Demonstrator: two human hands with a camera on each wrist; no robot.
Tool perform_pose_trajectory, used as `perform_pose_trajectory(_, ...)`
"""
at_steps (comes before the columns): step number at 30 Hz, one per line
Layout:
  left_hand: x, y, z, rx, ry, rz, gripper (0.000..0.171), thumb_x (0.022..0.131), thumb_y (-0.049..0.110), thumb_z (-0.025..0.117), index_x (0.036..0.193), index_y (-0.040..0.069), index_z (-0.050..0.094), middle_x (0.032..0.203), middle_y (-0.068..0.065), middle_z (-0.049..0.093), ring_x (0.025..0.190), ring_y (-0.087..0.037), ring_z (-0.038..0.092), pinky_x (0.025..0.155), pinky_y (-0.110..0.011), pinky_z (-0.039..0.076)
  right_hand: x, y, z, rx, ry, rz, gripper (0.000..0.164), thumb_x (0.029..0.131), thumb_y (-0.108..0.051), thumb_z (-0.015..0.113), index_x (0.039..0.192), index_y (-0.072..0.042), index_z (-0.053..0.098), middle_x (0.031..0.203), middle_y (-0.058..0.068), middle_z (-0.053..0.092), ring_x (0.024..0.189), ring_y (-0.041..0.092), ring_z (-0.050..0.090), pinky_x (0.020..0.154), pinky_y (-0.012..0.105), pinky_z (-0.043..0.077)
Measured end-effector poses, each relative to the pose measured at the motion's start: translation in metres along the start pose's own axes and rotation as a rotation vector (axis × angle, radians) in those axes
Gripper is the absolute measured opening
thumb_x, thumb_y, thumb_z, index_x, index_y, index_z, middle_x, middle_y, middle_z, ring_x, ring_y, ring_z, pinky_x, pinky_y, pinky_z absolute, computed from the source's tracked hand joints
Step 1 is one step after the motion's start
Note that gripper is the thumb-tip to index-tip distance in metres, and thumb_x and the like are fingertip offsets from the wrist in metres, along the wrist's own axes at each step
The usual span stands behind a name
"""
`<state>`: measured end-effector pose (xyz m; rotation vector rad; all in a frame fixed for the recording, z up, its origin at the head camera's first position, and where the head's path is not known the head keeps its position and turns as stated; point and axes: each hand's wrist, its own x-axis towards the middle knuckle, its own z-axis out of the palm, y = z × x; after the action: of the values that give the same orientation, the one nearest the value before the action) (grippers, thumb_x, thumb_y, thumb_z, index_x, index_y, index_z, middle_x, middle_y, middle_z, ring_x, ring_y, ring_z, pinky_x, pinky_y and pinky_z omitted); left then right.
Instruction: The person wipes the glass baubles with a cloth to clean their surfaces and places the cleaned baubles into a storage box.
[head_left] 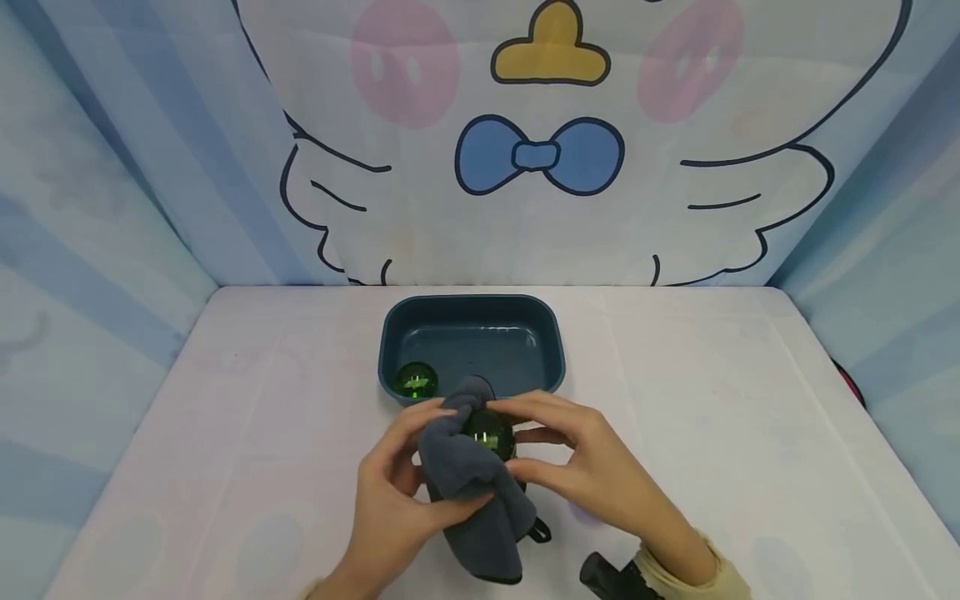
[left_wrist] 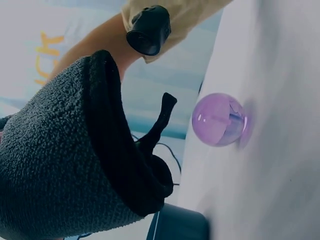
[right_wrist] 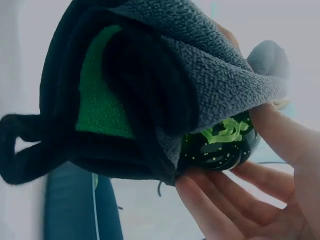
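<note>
Rm. L/R of tub; purple ball in way under R. hand.

Orange letters on the pale cloth beyond the bench's edge end in "CK", their start unclear; green marks on the ball are illegible.

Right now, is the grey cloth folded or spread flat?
Folded, not spread: the grey cloth bends partly round a green ball, and the right wrist view shows overlapping layers.
</note>
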<state>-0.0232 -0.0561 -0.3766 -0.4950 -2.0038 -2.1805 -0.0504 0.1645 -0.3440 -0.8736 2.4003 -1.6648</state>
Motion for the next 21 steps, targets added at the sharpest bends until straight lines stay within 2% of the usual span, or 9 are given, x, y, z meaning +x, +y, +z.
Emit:
perform_pose_trajectory(4, 0.0000, -0.0004, 0.0002, 0.006, 0.010, -0.018, 0.070, 0.065, -0.010, 0.087, 0.128, 0.006, 0.060, 0.134, -0.012, 0.056, 0.115, -0.024, 0.060, 0.088, -0.036, 0.058, -0.0015, -0.0021, -0.0035, -0.062, -0.021, -0.095, 0.054, 0.086, -0.007, 0.077, 0.137, -0.013, 0.059, 0.138, 0.004, 0.056, 0.125, 0.020, 0.057, 0.098, 0.036, 0.054)
perform_pose_trajectory(8, -0.0005, -0.0005, 0.0008, 0.002, 0.007, -0.029, 0.069, 0.066, -0.009, 0.087, 0.128, 0.006, 0.060, 0.134, -0.011, 0.056, 0.115, -0.025, 0.059, 0.089, -0.036, 0.058, -0.0032, -0.0051, -0.0044, -0.130, -0.068, -0.110, 0.058, 0.084, -0.009, 0.079, 0.137, -0.019, 0.059, 0.144, -0.003, 0.053, 0.134, 0.018, 0.050, 0.105, 0.038, 0.049)
perform_pose_trajectory(11, -0.0006, -0.0007, 0.0009, -0.004, 0.004, -0.023, 0.069, 0.067, -0.009, 0.086, 0.129, 0.006, 0.060, 0.134, -0.012, 0.055, 0.115, -0.025, 0.059, 0.090, -0.035, 0.058, -0.0025, -0.0042, -0.0018, -0.152, -0.083, -0.148, 0.055, 0.086, -0.008, 0.077, 0.138, -0.017, 0.059, 0.143, 0.000, 0.053, 0.134, 0.021, 0.050, 0.105, 0.038, 0.049)
perform_pose_trajectory(15, -0.0005, -0.0020, 0.0004, -0.005, -0.005, -0.018, 0.070, 0.067, -0.010, 0.086, 0.129, 0.005, 0.059, 0.135, -0.012, 0.055, 0.116, -0.024, 0.060, 0.090, -0.036, 0.058, -0.0018, -0.0022, 0.0011, -0.165, -0.056, -0.201, 0.053, 0.087, -0.004, 0.075, 0.137, -0.011, 0.059, 0.140, 0.006, 0.056, 0.130, 0.025, 0.053, 0.104, 0.037, 0.050)
perform_pose_trajectory(18, -0.0008, -0.0036, -0.0002, -0.004, -0.018, -0.015, 0.070, 0.067, -0.010, 0.085, 0.130, 0.006, 0.058, 0.136, -0.012, 0.054, 0.117, -0.023, 0.060, 0.090, -0.036, 0.058, -0.0027, -0.0026, 0.0017, -0.130, -0.037, -0.174, 0.055, 0.086, -0.004, 0.076, 0.137, -0.010, 0.059, 0.139, 0.006, 0.057, 0.129, 0.024, 0.055, 0.101, 0.034, 0.052)
perform_pose_trajectory(21, -0.0011, -0.0053, -0.0003, 0.009, -0.035, 0.009, 0.071, 0.067, -0.010, 0.085, 0.131, 0.006, 0.059, 0.137, -0.013, 0.053, 0.120, -0.023, 0.060, 0.090, -0.036, 0.058, -0.0037, -0.0031, 0.0018, -0.067, -0.012, -0.081, 0.053, 0.086, -0.007, 0.075, 0.137, -0.009, 0.059, 0.136, 0.008, 0.060, 0.120, 0.021, 0.061, 0.092, 0.031, 0.057)
